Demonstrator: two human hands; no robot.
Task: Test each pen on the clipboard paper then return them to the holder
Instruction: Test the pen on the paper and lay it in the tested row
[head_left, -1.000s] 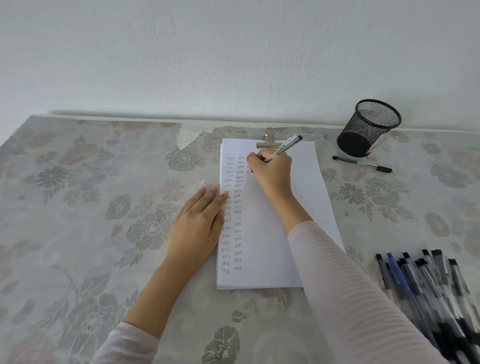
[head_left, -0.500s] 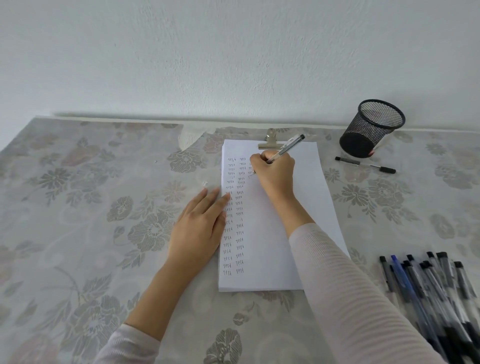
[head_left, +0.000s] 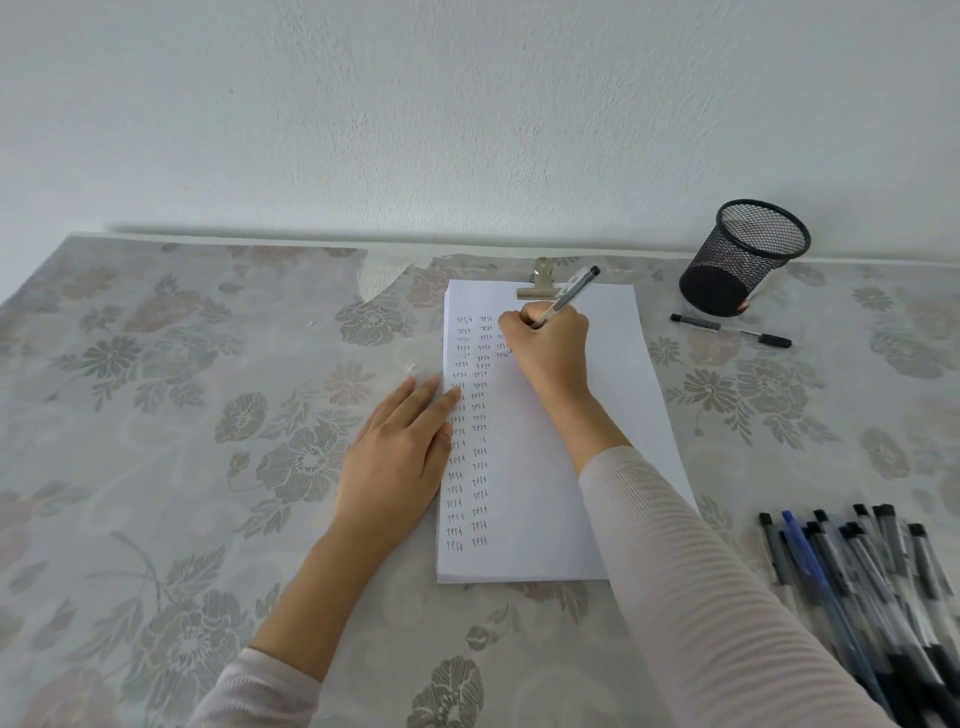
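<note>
White paper (head_left: 597, 395), counter (head_left: 197, 364) centre: right hand (head_left: 551, 349) grips pen (head_left: 566, 297), writing toward 12 o'clock; left hand (head_left: 397, 460) flat, pressing 9 o'clock edge. Holder (head_left: 744, 260) 2 o'clock. Risk: wrist smears fresh ink.

Our right hand (head_left: 548, 353) grips a pen (head_left: 566, 297) on the paper (head_left: 613, 364); our left hand (head_left: 397, 462) lies flat at its edge, pens (head_left: 862, 577) nearby.

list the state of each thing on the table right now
right hand, gripping the pen
pen, slanted, tip hidden behind the hand
left hand, flat, fingertips on the paper's edge
paper, clipped, partly filled with "test"
holder, standing, no pens sticking out
single pen, lying beside the holder
pen pile, lying loose
</note>
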